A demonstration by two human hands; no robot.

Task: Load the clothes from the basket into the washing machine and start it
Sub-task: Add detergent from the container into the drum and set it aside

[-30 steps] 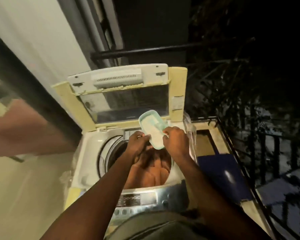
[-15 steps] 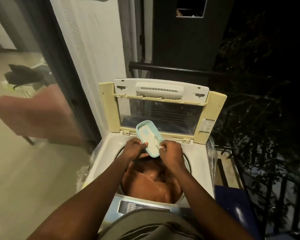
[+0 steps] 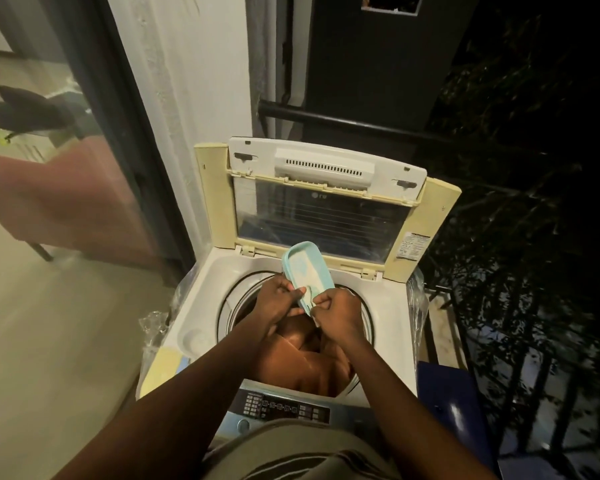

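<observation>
Left hand (image 3: 278, 301) and right hand (image 3: 340, 315) pinch one pale-teal oblong plastic tray (image 3: 307, 270) (near end); beneath the grip, brown clothes (image 3: 312, 363) lie within one round white drum rim (image 3: 230, 306).

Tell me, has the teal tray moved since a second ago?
No: the teal tray stays over the back of the drum, its top overlapping the open lid.

Control panel (image 3: 284, 408) labels too small to read; lid sticker (image 3: 411, 245) text likewise; pink shape (image 3: 59, 206) at left blurred.
</observation>
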